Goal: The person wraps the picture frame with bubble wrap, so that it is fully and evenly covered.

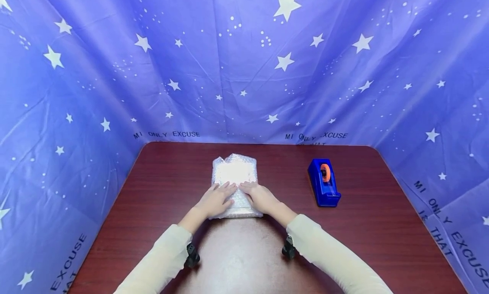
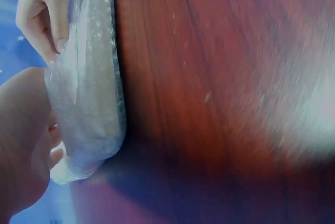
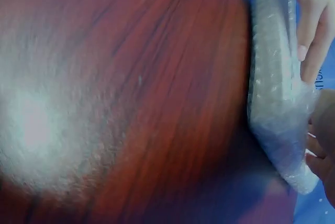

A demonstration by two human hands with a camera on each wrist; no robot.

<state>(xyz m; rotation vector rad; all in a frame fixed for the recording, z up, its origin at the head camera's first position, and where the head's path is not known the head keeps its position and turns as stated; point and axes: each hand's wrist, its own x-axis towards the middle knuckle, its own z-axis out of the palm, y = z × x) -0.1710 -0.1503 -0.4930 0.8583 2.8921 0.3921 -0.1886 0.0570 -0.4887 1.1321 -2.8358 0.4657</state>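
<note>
A flat package in clear bubble wrap (image 1: 240, 200) lies on the table, its far part washed out by glare. My left hand (image 1: 217, 200) rests on its left side with fingers laid out over the wrap. From the right, my right hand (image 1: 262, 197) rests on it too, and the fingertips of both hands nearly meet near the middle. In the left wrist view the wrap (image 2: 94, 77) shows a thick, pale near edge. The right wrist view shows the wrapped edge (image 3: 272, 77) from the other side, with the hands above it. What is inside cannot be made out.
A blue tape dispenser (image 1: 324, 188) with an orange-cored roll (image 1: 325, 173) stands to the right of the package. The dark red wooden table (image 1: 160, 175) is bordered by blue star-patterned curtains (image 1: 244, 65) at the back and sides.
</note>
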